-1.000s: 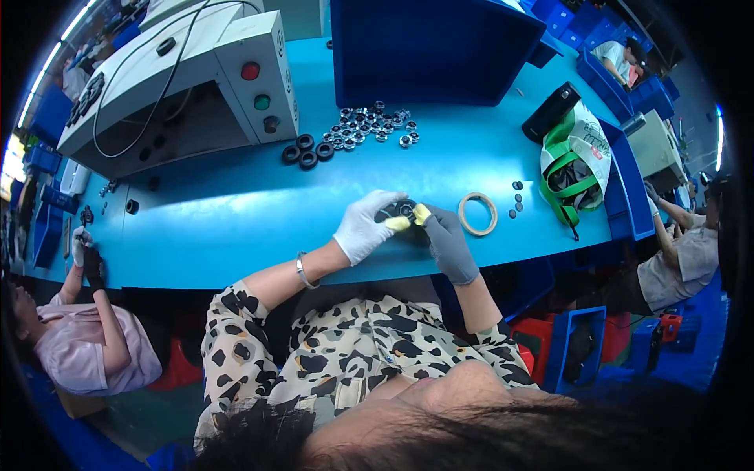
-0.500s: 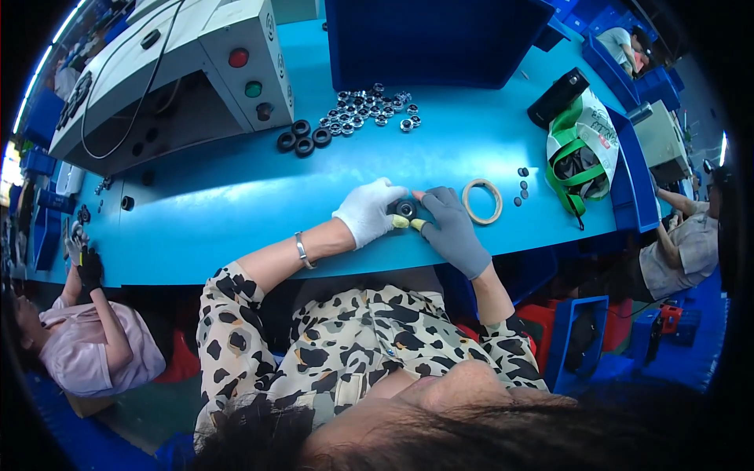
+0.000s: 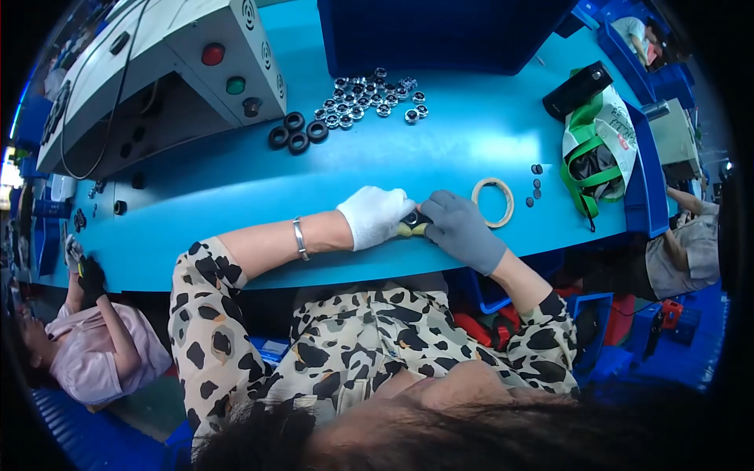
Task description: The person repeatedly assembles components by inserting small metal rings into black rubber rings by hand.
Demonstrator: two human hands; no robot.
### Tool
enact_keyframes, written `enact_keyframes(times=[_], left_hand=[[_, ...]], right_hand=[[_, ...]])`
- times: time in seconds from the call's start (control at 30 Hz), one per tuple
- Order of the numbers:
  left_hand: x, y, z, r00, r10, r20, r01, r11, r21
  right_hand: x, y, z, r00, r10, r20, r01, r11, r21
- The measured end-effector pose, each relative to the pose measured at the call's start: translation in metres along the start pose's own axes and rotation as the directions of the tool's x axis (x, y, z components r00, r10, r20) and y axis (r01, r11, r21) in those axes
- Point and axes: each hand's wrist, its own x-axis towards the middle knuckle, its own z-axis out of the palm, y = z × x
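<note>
My left hand, in a white glove with a yellow thumb tip, is closed on one side of a small black wheel with a lighter centre. My right hand, in a grey glove, grips the other side. Both hands meet over the front part of the blue table, fingers bent and thumbs pressed near each other. Fingers cover most of the wheel. Beyond the hands lie several loose black tyres and a scattered group of shiny chrome hubs.
A tape roll lies right of my hands, near small black discs. Farther right are a green-and-white bag and a black bottle. A white machine with buttons stands left; a blue bin behind. Co-workers sit on both sides.
My fingers have closed in tighter over the wheel, which is now more covered. Both elbows have spread outward. The view has shifted slightly.
</note>
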Motion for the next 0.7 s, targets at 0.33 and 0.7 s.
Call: enact_keyframes(times=[0.33,0.7], left_hand=[[-0.001,0.001,-0.005,0.996,0.082,-0.025,-0.081,0.996,0.044],[-0.011,0.018,0.027,0.97,-0.235,0.064,-0.02,-0.339,-0.941]], right_hand=[[0.0,0.003,0.001,0.999,-0.027,0.028,0.029,0.998,-0.061],[-0.026,-0.04,0.013,0.825,0.526,-0.208,-0.15,0.558,0.816]])
